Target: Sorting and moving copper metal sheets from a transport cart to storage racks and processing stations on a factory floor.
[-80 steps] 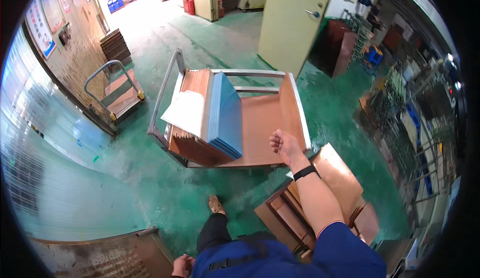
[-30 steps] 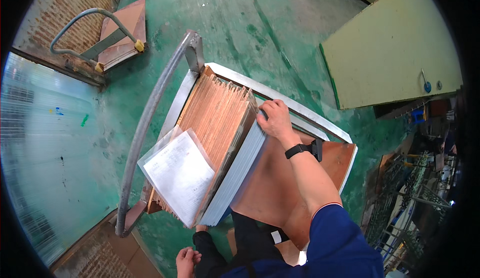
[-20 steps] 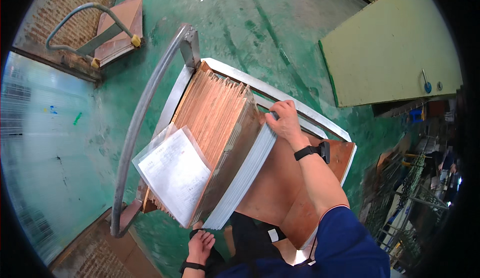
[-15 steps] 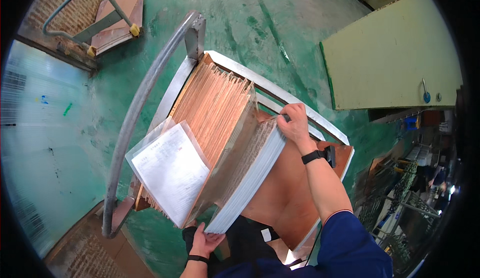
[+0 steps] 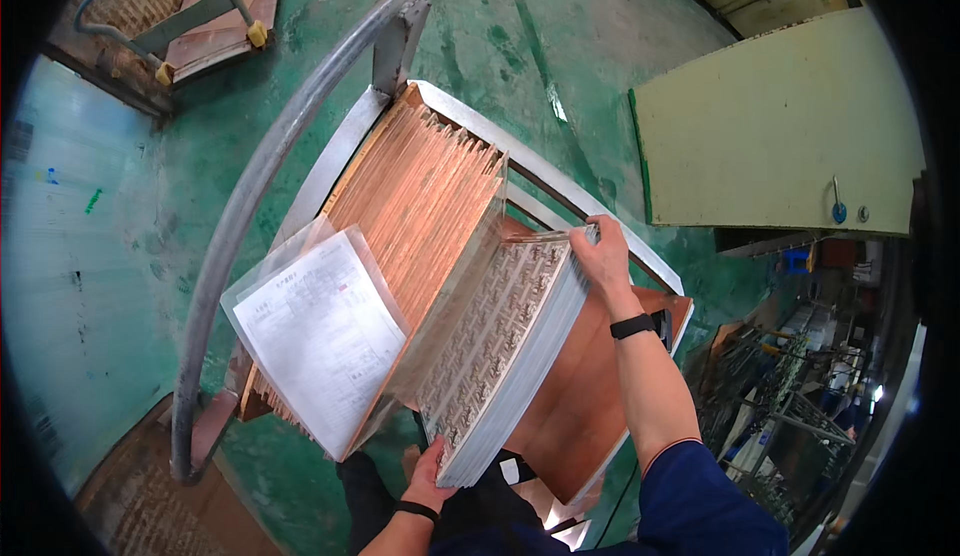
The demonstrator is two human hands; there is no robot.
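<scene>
A thick stack of thin pale grey panels (image 5: pixel 535 376), its exposed face covered in a repeating printed pattern like circuit boards, leans tilted on the cart. My right hand (image 5: pixel 604 261) grips its far upper end, thumb over the edge. At the near lower end my left hand (image 5: pixel 426 478) holds the same stack, its fingers partly hidden. Left of the stack, a dense row of copper-coloured panels (image 5: pixel 405 206) stands on edge, with a clearer sheet along its right side. A printed paper in a clear sleeve (image 5: pixel 320 331) lies over the row's near end.
The cart has a curved grey tube handle (image 5: pixel 213 256) on the left and a pale metal frame (image 5: pixel 560 188) behind. A brown board (image 5: pixel 575 406) lies right of the stack. Another cart (image 5: pixel 215 31) stands far left, a pale green cabinet (image 5: pixel 780 126) far right. Racks clutter the right.
The stack has tipped open away from the copper row, showing more of its patterned face. My left hand has moved right and slightly down with its lower end. The view has shifted slightly.
</scene>
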